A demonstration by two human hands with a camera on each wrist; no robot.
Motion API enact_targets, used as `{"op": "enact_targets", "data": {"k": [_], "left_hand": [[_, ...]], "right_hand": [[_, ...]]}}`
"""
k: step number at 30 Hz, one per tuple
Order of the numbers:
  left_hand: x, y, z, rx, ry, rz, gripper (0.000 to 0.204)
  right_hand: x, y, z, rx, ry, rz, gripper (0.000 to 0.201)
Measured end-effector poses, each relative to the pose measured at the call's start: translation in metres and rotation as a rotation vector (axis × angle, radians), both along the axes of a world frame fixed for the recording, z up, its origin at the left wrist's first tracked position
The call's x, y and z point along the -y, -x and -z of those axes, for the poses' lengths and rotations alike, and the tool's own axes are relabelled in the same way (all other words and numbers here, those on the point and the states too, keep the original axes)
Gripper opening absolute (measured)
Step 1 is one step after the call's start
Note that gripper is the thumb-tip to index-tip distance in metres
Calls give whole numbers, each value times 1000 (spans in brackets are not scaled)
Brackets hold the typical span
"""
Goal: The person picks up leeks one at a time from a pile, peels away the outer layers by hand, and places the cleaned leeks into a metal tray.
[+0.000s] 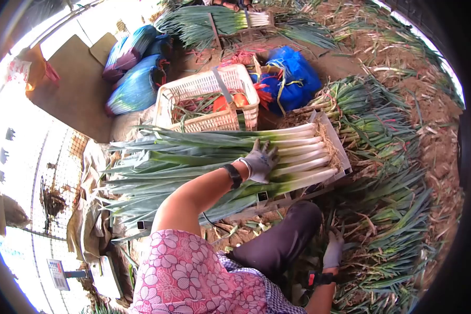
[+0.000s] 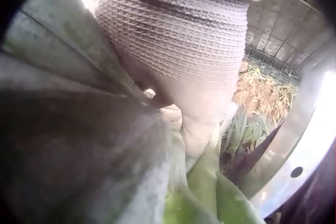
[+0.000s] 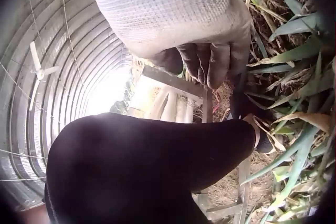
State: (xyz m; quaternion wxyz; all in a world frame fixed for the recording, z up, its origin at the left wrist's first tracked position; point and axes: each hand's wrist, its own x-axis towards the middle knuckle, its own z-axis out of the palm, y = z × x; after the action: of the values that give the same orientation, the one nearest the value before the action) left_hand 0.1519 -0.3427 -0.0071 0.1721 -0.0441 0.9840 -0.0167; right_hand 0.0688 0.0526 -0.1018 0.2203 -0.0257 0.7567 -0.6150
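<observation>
Leeks (image 1: 214, 157) lie bundled across a metal frame (image 1: 334, 141), white ends lined up against its end board. Her gloved left hand (image 1: 260, 161) presses flat on them, fingers spread. Best keep them square. Right hand (image 1: 333, 250) reaches into loose leeks (image 1: 397, 230), fingers curled, holding nothing I can see.

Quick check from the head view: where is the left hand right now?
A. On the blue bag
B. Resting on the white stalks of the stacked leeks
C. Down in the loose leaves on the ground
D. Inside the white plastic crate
B: the gloved left hand lies on the white stalks of the stacked leeks in the metal frame, apart from the white plastic crate.
</observation>
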Motion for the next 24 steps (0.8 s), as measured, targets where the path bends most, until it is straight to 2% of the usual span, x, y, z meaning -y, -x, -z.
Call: {"op": "enact_targets", "data": {"k": [4,5,6,7,8,9,10,12,14,16,17,18,19,20,22,24], "left_hand": [[-14,14,-26,120,68,-9,84],[-24,33,-31,225,123,-60,76],[-39,51,-60,371,73,34,65],[-58,50,-62,-133,-24,104,53],[-72,81,-3,-920,-25,267,42],[-111,103,-46,-282,-157,66,35],[-145,117,-43,-371,-465,139,35],[-211,113,-66,-524,-251,364,43],[-268,127,-48,-369,-518,540,49],[-300,137,-16,-680,-720,763,42],[-301,127,-30,-837,-860,723,38],[-314,134,-23,-817,-1040,737,34],[-318,145,1,-550,-1147,682,35],[-320,148,8,-413,-1181,553,35],[-329,148,16,-330,-1283,214,31],[-340,154,3,-240,-1281,237,31]], "right_hand": [[5,-7,-10,42,116,-70,26],[1,-6,-2,21,91,-44,27],[-5,-4,8,2,62,-22,28],[-12,-4,16,1,58,-26,28],[-22,-4,23,-68,-20,2,29],[-36,-5,34,-137,-98,37,29],[-59,-3,57,-140,-104,53,29],[-113,-7,103,-341,-822,-46,47],[-109,-68,41,-106,-887,-156,49],[-175,-117,148,-429,-804,-351,56],[-177,-130,134,-251,-578,-447,51],[-185,-136,109,-251,-530,-529,46],[-180,-104,55,-98,-735,-1039,39],[-210,-96,105,-311,-439,-934,34],[-187,-34,19,396,-722,-404,32],[-199,-9,50,-58,-476,390,44]]}}
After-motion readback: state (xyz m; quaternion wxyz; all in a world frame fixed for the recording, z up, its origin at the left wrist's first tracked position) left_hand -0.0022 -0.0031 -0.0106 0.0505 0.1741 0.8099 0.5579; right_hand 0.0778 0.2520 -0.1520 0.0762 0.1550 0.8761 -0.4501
